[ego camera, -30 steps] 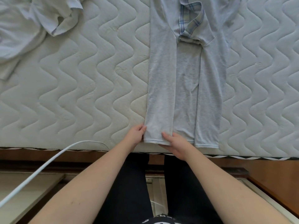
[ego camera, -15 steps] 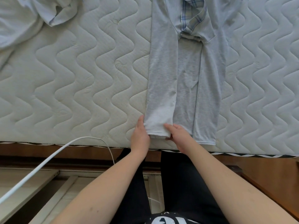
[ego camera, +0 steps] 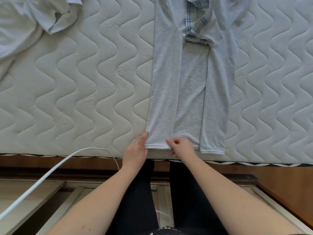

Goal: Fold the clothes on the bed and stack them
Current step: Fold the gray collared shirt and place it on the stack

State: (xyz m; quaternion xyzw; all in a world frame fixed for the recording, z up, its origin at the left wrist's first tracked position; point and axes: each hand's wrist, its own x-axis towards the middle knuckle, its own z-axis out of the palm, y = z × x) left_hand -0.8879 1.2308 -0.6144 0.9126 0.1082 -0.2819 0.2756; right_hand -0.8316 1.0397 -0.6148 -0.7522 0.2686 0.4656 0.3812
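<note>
Soft, even daylight, sharp picture.
Shadows are faint, nothing glares; the wide lens bows the mattress [ego camera: 76, 92] edge near the corners.

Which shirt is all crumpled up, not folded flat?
The white shirt in the far left corner of the mattress is crumpled. The grey shirt, whose hem both hands hold, lies flat with its sides folded in.

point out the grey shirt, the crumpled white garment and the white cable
grey shirt [ego camera: 166, 92], head view, on its folded-in left panel
crumpled white garment [ego camera: 25, 26], head view, on its bunched middle
white cable [ego camera: 50, 173], head view, on its length below the mattress edge
</note>
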